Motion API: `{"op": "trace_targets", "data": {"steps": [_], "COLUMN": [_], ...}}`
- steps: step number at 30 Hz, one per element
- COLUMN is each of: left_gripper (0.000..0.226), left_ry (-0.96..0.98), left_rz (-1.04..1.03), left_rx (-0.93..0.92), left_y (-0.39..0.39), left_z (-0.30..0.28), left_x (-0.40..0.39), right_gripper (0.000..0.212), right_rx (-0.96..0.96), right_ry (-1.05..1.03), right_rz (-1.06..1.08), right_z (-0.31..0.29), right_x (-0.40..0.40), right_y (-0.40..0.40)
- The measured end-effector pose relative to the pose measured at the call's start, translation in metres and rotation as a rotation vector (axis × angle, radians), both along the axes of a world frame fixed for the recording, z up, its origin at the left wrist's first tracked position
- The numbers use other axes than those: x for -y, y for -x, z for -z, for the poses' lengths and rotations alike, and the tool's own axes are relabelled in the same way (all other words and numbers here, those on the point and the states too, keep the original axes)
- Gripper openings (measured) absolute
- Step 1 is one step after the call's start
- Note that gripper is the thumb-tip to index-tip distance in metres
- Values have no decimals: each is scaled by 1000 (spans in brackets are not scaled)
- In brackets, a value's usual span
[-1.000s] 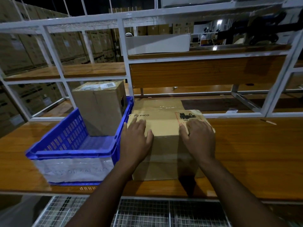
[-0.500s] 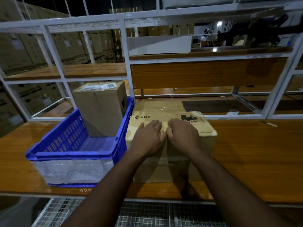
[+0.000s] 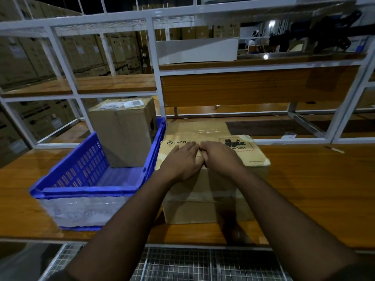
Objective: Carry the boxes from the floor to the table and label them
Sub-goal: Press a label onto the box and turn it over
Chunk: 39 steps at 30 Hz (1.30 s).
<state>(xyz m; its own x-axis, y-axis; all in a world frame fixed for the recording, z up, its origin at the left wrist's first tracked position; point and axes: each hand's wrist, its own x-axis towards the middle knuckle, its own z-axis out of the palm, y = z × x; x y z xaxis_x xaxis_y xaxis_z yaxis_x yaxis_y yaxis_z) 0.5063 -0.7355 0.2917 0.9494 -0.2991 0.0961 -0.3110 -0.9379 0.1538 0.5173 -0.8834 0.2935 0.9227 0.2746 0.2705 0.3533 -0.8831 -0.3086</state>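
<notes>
**Hands flat on the PICO box, crate beside them**

Hands meet at the middle of the carton's top. My left hand (image 3: 183, 161) lies palm down with fingers straight and together, pressing on the lid of the PICO box (image 3: 211, 179); that grip holds nothing. My right hand (image 3: 221, 158) sits right against it, thumbs touching. Its fingers look slightly bent at the seam, but I cannot tell whether they pinch anything or just press. The box stands directly under both grips on the wooden tabletop (image 3: 314, 189), near its front edge. Just beyond the right grip, on the lid, is a red-bordered hazard label (image 3: 240, 144) reading 3481.

Left of the left grip, touching the box's side, stands a blue plastic crate (image 3: 85, 191) with a white taped panel on its front wall. Inside it, at the far end, a taller brown carton (image 3: 123, 132) stands upright, with a white shipping label (image 3: 121, 104) on top; the near half of the crate floor is bare. Beyond both grips rises a white metal rack (image 3: 156, 63) with wooden shelves.
</notes>
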Motion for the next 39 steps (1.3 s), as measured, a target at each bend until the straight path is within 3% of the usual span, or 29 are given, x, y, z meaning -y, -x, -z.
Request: {"op": "trace_targets", "data": {"steps": [4,7,9,19,25,29,32,39], "left_gripper": [65,70,73,74,79,96,107,99], "left_ry": [-15,-23,-26,63,110,309,572,698], "left_rz": [-12,-100,-151,-200,-221,-339,-406,-400], "left_rx": [-6,-15,-14,-36,37,135,152,444], "left_y": [-2,-3,-4,-7,10,38,56,92], "left_z": [1,2,3,1,5,15,18,32], "left_x": [-7,-24,-34,-36,-34,-33,-33,-24], "right_gripper": [26,46,48,42,63,86,84,82], "right_rx": [-4,-9,-4,6,-43,-31,24,294], "right_ry": [-13,22,9,26,39,-91,-146,-418], "right_rz": [61,228,290,357,334,468,493,483], "right_z": [1,3,4,-1,6,8,10,27], "right_x": [8,30,48,58,61,64,63,75], "right_y": [-2,-4,-5,-20,-7,23,42,61]}}
